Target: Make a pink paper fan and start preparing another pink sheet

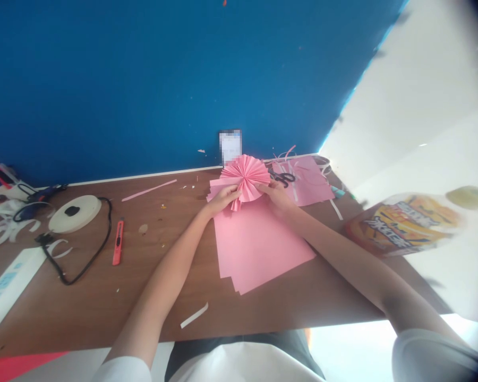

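Note:
A pleated pink paper fan (245,170), spread into a nearly full rosette, is held up over the middle of the table. My left hand (225,199) grips its lower left edge, thumb on top. On the right edge, my right hand (275,195) pinches the folds between thumb and fingers. Under the rosette lie pink paper sheets (263,249), slightly fanned out. Black-handled scissors (284,179) rest just beyond my right hand, partly hidden by it. The undersides of the fan and my fingertips behind it are out of sight.
A red box cutter (118,243), a white round disc with a black cable (75,213) and a power strip (11,289) lie on the left. A bottle (402,223) stands at right. A phone (230,146) leans on the blue wall. Paper scraps (194,315) are scattered about.

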Demonstrator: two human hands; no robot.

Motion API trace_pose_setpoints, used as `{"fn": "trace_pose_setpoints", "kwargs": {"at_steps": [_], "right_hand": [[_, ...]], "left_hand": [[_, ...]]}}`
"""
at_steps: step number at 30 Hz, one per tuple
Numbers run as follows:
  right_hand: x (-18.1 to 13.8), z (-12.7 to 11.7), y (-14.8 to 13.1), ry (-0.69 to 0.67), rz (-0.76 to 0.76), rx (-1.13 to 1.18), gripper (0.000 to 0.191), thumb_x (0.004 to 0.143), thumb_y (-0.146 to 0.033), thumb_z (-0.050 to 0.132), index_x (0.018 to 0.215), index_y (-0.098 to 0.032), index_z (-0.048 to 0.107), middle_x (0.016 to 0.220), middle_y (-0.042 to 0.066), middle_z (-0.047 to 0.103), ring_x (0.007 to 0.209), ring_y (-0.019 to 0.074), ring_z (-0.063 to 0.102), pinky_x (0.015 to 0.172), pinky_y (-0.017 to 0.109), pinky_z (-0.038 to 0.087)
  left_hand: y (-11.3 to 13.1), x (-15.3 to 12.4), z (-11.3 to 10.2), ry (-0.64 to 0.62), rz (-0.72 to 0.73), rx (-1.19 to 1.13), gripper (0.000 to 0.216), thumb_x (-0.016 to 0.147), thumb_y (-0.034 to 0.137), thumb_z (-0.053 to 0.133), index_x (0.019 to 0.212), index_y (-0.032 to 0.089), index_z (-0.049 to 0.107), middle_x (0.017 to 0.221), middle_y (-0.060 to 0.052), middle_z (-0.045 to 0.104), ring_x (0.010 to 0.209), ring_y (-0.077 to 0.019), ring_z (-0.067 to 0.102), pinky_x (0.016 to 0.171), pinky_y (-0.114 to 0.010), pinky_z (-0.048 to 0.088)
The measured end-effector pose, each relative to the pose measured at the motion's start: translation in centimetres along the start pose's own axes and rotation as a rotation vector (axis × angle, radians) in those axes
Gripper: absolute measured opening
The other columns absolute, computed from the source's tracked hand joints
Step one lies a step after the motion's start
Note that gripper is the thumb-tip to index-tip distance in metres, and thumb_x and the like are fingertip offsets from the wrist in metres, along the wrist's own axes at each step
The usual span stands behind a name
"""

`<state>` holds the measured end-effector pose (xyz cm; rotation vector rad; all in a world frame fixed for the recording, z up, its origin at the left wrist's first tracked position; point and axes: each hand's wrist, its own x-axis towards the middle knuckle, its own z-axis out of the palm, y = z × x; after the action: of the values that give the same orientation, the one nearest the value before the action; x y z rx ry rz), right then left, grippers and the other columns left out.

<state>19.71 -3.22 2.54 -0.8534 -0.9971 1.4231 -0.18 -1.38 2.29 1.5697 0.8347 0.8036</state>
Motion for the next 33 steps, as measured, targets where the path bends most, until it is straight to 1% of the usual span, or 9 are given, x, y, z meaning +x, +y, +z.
{"fn": "trace_pose_setpoints", "kwargs": {"at_steps": [3, 6, 11, 14, 17, 22, 25, 31, 33], "right_hand": [[0.1, 0.0, 0.2, -0.05, 0.013, 0.083, 0.027, 0.065, -0.032, 0.077, 0.088, -0.024, 0.066, 0.094, 0.002, 0.07, 0.094, 0.0192, 0.062, 0.078, 0.032, 0.048], [-0.2, 0.3, 0.4, -0.121, 0.094, 0.081, 0.031, 0.065, -0.031, 0.079, 0.092, -0.024, 0.065, 0.096, 0.002, 0.069, 0.087, 0.0162, 0.062, 0.074, 0.03, 0.049], [-0.8, 0.8, 0.2, -0.121, 0.157, 0.023, 0.037, 0.061, -0.03, 0.082, 0.093, -0.023, 0.065, 0.094, 0.001, 0.067, 0.08, 0.0133, 0.06, 0.068, 0.026, 0.048], [-1.1, 1.1, -0.4, -0.147, 0.173, 0.007, 0.04, 0.059, -0.029, 0.083, 0.094, -0.023, 0.064, 0.094, 0.002, 0.067, 0.081, 0.0143, 0.06, 0.067, 0.026, 0.048], [-1.2, 1.3, -0.6, -0.185, 0.153, -0.008, 0.044, 0.055, -0.025, 0.084, 0.093, -0.022, 0.064, 0.089, 0.002, 0.068, 0.078, 0.0158, 0.06, 0.068, 0.029, 0.049], [-0.9, 0.9, -0.1, -0.107, 0.145, -0.014, 0.046, 0.053, -0.021, 0.084, 0.094, -0.023, 0.063, 0.088, 0.0, 0.067, 0.075, 0.0151, 0.059, 0.066, 0.031, 0.047], [-0.8, 0.7, 0.0, -0.089, 0.15, -0.024, 0.043, 0.055, -0.02, 0.083, 0.093, -0.023, 0.064, 0.086, 0.0, 0.067, 0.074, 0.0146, 0.059, 0.066, 0.03, 0.047], [-0.9, 0.8, -0.1, -0.134, 0.124, 0.021, 0.05, 0.058, -0.02, 0.08, 0.105, -0.025, 0.062, 0.098, 0.002, 0.069, 0.09, 0.0188, 0.063, 0.081, 0.036, 0.051], [-0.9, 0.8, -0.1, -0.133, 0.133, 0.037, 0.05, 0.058, -0.02, 0.08, 0.104, -0.025, 0.062, 0.098, 0.002, 0.069, 0.091, 0.0191, 0.063, 0.081, 0.036, 0.051]], "left_hand": [[0.0, 0.0, 0.0, 0.007, 0.009, 0.044, 0.03, 0.08, 0.043, 0.06, 0.087, 0.014, 0.06, 0.081, -0.002, 0.06, 0.075, -0.0131, 0.054, 0.071, -0.023, 0.042], [0.0, 0.0, 0.1, -0.011, 0.029, 0.022, 0.034, 0.08, 0.042, 0.062, 0.1, 0.014, 0.061, 0.092, -0.004, 0.062, 0.085, -0.0151, 0.057, 0.079, -0.025, 0.043], [-0.3, 0.2, 0.0, -0.055, 0.072, -0.037, 0.038, 0.081, 0.039, 0.062, 0.109, 0.013, 0.059, 0.104, -0.007, 0.062, 0.092, -0.0153, 0.057, 0.087, -0.027, 0.043], [-0.5, 0.2, 0.0, -0.032, 0.067, -0.023, 0.034, 0.081, 0.038, 0.062, 0.104, 0.013, 0.058, 0.097, -0.006, 0.061, 0.088, -0.0144, 0.057, 0.084, -0.026, 0.043], [-0.6, 0.2, 0.0, -0.014, 0.049, 0.01, 0.032, 0.08, 0.04, 0.063, 0.096, 0.013, 0.057, 0.087, -0.003, 0.058, 0.08, -0.0133, 0.054, 0.075, -0.024, 0.042], [-0.4, 0.3, 0.0, 0.002, 0.023, 0.014, 0.035, 0.077, 0.046, 0.065, 0.086, 0.014, 0.055, 0.077, 0.0, 0.052, 0.07, -0.011, 0.046, 0.064, -0.022, 0.035], [-0.5, 0.3, -0.1, -0.005, 0.024, -0.03, 0.034, 0.079, 0.045, 0.063, 0.085, 0.013, 0.056, 0.075, 0.001, 0.05, 0.067, -0.0097, 0.043, 0.062, -0.022, 0.032], [-1.0, 0.3, -0.3, -0.001, 0.004, -0.114, 0.031, 0.08, 0.044, 0.062, 0.085, 0.013, 0.059, 0.073, 0.001, 0.051, 0.066, -0.0095, 0.044, 0.064, -0.022, 0.033], [-1.1, 0.4, -0.4, -0.004, -0.002, -0.129, 0.031, 0.08, 0.044, 0.062, 0.088, 0.013, 0.061, 0.075, 0.001, 0.053, 0.068, -0.0097, 0.046, 0.066, -0.022, 0.034]]}}
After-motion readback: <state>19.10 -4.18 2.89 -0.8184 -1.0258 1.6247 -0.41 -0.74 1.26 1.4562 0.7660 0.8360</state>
